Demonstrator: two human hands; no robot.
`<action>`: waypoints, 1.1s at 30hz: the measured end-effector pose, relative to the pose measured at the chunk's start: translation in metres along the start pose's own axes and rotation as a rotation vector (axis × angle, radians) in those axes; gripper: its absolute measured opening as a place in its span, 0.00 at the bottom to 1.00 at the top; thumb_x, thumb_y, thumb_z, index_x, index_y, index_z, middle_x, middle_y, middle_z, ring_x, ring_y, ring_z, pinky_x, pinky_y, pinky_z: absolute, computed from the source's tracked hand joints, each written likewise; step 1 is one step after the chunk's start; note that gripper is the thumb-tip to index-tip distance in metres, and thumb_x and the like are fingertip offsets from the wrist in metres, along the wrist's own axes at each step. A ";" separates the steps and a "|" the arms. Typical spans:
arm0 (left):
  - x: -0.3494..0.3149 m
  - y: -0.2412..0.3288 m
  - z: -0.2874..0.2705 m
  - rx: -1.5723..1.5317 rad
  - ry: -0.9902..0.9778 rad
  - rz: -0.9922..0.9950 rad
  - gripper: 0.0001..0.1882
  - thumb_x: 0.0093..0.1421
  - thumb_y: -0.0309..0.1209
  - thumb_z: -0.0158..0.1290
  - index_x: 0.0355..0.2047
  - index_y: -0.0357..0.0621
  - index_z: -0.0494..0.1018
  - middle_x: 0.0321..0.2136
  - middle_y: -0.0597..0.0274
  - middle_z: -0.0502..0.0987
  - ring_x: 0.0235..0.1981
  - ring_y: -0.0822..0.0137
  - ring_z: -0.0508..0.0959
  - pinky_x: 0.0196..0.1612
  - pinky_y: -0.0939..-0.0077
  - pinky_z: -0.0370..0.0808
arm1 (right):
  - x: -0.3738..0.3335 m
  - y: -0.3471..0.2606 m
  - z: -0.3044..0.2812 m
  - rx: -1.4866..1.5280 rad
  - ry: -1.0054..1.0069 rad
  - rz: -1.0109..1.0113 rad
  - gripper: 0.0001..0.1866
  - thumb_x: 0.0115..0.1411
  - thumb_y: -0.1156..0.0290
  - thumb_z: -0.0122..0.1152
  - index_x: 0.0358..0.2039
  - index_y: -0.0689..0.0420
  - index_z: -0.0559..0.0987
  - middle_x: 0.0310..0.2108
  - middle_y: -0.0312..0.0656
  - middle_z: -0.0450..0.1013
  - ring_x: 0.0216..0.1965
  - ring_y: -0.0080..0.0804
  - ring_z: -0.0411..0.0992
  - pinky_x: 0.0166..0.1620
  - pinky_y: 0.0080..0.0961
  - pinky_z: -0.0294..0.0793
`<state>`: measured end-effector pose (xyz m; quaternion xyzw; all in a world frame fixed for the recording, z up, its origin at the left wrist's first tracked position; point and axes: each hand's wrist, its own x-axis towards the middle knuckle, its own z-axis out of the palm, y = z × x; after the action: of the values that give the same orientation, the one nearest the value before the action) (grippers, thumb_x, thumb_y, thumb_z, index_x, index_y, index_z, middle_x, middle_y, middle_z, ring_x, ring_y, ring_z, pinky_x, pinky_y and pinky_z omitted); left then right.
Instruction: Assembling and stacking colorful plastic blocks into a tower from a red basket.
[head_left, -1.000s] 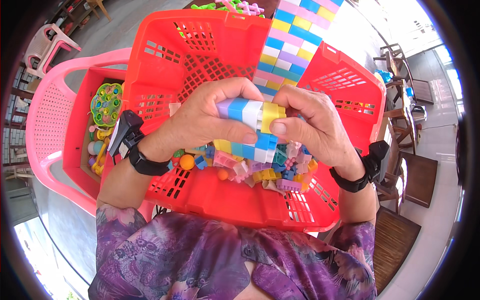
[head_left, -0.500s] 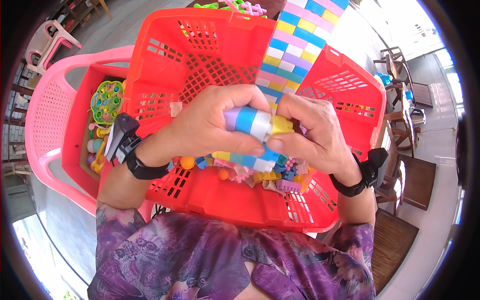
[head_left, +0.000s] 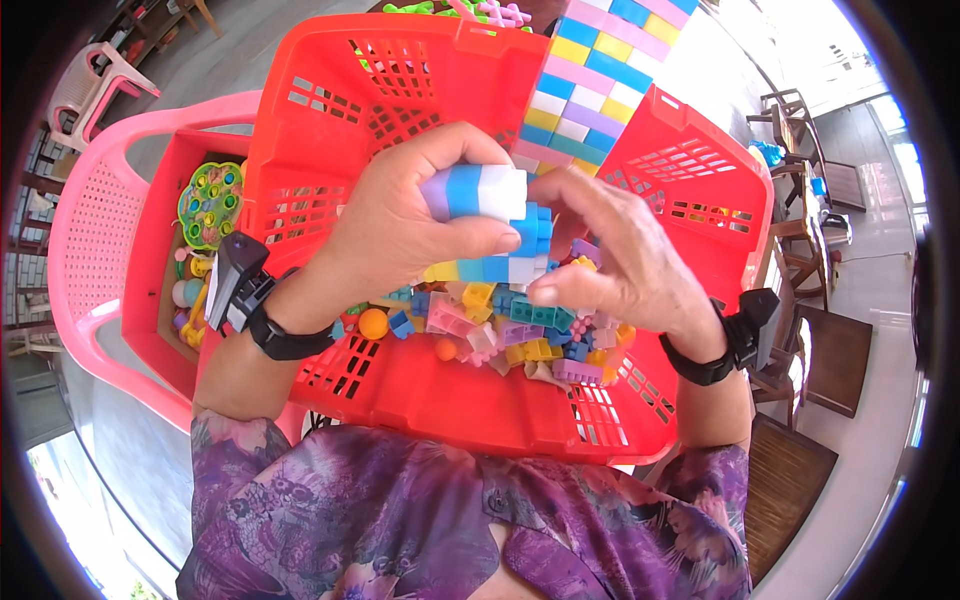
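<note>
My left hand (head_left: 410, 205) is wrapped round a joined stack of building blocks (head_left: 465, 192), with purple, blue and white pieces at its near end. More joined blocks, blue (head_left: 536, 232) and yellow, show under my left thumb. At the stack's right end my right hand (head_left: 625, 250) has thumb and fingers apart, with nothing visible between them. Its index finger is close to the white end block; I cannot tell whether they touch. Beneath both hands, loose blocks (head_left: 525, 315) lie in a red plastic basket (head_left: 450, 400). Behind the hands rises a tall, multicoloured block wall (head_left: 590, 95), its lower part hidden.
Left of the basket, a pink plastic chair (head_left: 95, 230) holds a red box (head_left: 165, 320) with a green round toy (head_left: 212, 205) in it. Orange balls (head_left: 374, 323) lie among the loose blocks. Wooden stools (head_left: 835, 365) stand along the right side.
The yellow block at the stack's right end no longer shows there. My right hand has opened and drawn away a little to the right. My left hand and the stack have moved up and left.
</note>
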<state>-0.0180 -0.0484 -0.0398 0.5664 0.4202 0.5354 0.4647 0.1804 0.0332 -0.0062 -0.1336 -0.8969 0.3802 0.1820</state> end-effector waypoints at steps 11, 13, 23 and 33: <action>-0.003 -0.010 0.014 -0.341 0.036 0.026 0.26 0.48 0.21 0.62 0.48 0.41 0.65 0.37 0.65 0.74 0.40 0.73 0.75 0.44 0.79 0.73 | -0.003 -0.010 0.008 0.006 0.145 0.133 0.13 0.55 0.68 0.61 0.33 0.62 0.68 0.23 0.49 0.68 0.22 0.45 0.70 0.25 0.31 0.67; -0.004 -0.008 0.008 -0.374 -0.023 -0.168 0.24 0.48 0.21 0.62 0.45 0.41 0.67 0.37 0.66 0.74 0.40 0.75 0.75 0.44 0.78 0.73 | -0.003 -0.010 0.009 0.011 0.128 0.137 0.13 0.56 0.69 0.60 0.34 0.62 0.68 0.24 0.49 0.68 0.23 0.46 0.70 0.26 0.32 0.67; -0.003 -0.011 0.010 -0.464 0.048 -0.120 0.27 0.45 0.25 0.65 0.46 0.41 0.67 0.39 0.65 0.75 0.41 0.73 0.75 0.45 0.76 0.72 | 0.000 -0.005 0.005 0.067 0.186 0.032 0.21 0.54 0.64 0.62 0.44 0.62 0.68 0.25 0.45 0.69 0.28 0.40 0.73 0.31 0.33 0.70; -0.004 -0.013 0.004 -0.448 0.055 -0.164 0.28 0.45 0.23 0.63 0.48 0.39 0.67 0.41 0.63 0.75 0.43 0.71 0.75 0.47 0.74 0.73 | -0.002 -0.011 0.006 -0.060 -0.023 0.116 0.17 0.49 0.63 0.65 0.28 0.62 0.69 0.25 0.48 0.66 0.29 0.47 0.68 0.31 0.38 0.66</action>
<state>-0.0139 -0.0495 -0.0535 0.3984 0.3482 0.5909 0.6090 0.1785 0.0210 -0.0027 -0.1864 -0.9006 0.3648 0.1455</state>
